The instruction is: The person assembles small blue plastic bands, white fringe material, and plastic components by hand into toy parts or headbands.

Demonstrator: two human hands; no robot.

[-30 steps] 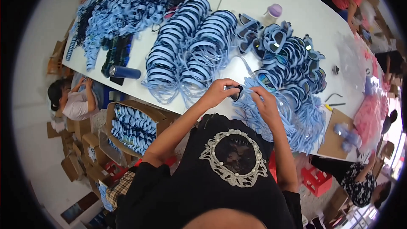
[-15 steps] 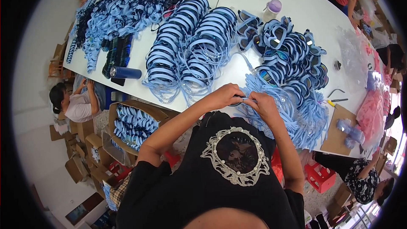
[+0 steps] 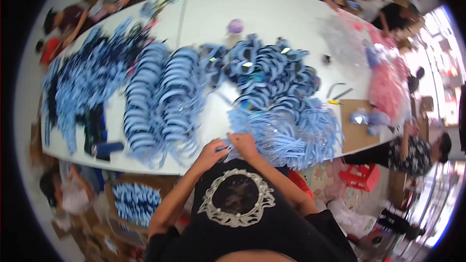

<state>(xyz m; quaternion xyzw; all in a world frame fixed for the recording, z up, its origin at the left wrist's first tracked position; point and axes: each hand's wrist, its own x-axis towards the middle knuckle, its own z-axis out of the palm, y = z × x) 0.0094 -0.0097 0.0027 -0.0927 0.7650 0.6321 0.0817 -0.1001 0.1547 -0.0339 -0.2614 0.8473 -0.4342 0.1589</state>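
Note:
At the table's near edge my left hand [image 3: 212,154] is closed round a blue and dark piece [image 3: 224,149], which looks like goggles but is smeared by motion. Close by on its right, my right hand [image 3: 245,146] has its fingers pinched together at a light blue strap [image 3: 234,154]; the fingertips are blurred. Right beyond that hand lies a heap of light blue straps [image 3: 286,140], some in clear plastic. Behind the heap are piled goggles [image 3: 272,70] with light blue frames and shiny dark lenses.
Two long rows of nested blue goggles [image 3: 143,102] lie left of centre, with a tangled pile [image 3: 90,75] farther left. A dark blue bottle [image 3: 108,149], a purple-lidded bottle [image 3: 235,26], a cardboard sheet [image 3: 360,128] and pink plastic bags [image 3: 386,87] are also on the table [image 3: 208,9]. Several people work around it.
The view has turned, so the table sits farther left and lower. My hands stay close together; the right has lifted slightly off the left, and the held piece now shows beside the left fingers.

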